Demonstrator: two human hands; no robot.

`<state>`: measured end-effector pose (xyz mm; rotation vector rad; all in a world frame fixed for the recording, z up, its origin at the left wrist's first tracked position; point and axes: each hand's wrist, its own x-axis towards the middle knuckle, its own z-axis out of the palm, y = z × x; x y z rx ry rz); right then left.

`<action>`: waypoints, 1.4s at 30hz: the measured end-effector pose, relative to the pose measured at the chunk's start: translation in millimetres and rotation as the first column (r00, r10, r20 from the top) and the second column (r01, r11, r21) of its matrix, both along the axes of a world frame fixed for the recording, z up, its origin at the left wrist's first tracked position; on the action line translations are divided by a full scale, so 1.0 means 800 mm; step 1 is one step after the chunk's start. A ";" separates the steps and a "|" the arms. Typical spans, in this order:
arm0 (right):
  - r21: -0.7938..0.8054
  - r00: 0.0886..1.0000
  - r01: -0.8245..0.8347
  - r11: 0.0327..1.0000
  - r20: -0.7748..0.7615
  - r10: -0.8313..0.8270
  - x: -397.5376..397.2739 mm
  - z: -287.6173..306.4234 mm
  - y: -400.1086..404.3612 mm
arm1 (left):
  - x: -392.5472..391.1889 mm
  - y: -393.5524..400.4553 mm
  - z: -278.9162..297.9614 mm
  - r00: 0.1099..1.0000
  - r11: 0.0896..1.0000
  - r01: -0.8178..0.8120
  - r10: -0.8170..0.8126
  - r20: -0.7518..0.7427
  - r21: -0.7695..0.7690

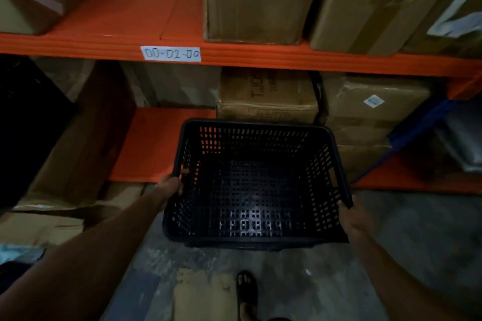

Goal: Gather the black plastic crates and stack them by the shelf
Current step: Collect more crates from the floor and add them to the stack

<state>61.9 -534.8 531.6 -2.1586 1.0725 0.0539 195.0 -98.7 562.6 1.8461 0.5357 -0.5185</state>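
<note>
A black perforated plastic crate [257, 185] hangs in front of me above the concrete floor, its open top facing me and nothing inside. My left hand [170, 186] grips its left rim, fingers curled over the edge. My right hand [350, 216] holds the right rim near the front corner. The crate is just in front of the orange shelf [104, 45]. A second dark crate-like shape [28, 122] stands at the far left, mostly in shadow.
Cardboard boxes [260, 0] fill both shelf levels, with a white label [170, 54] on the upper beam. Flattened cardboard [39, 224] lies on the floor at left. A blue upright [417, 128] slants at right. My sandalled foot [246, 292] is below the crate.
</note>
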 end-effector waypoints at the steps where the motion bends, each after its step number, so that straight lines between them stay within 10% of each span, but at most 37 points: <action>1: 0.005 1.000 0.019 1.000 -0.002 -0.019 0.010 -0.009 -0.010 | 0.012 -0.012 -0.010 1.000 1.000 -0.004 0.004 -0.011 0.005; 42: -0.214 0.970 -0.164 0.963 -0.215 0.118 0.068 -0.046 -0.015 | 0.070 -0.035 -0.088 0.999 0.873 0.044 -0.024 -0.046 0.486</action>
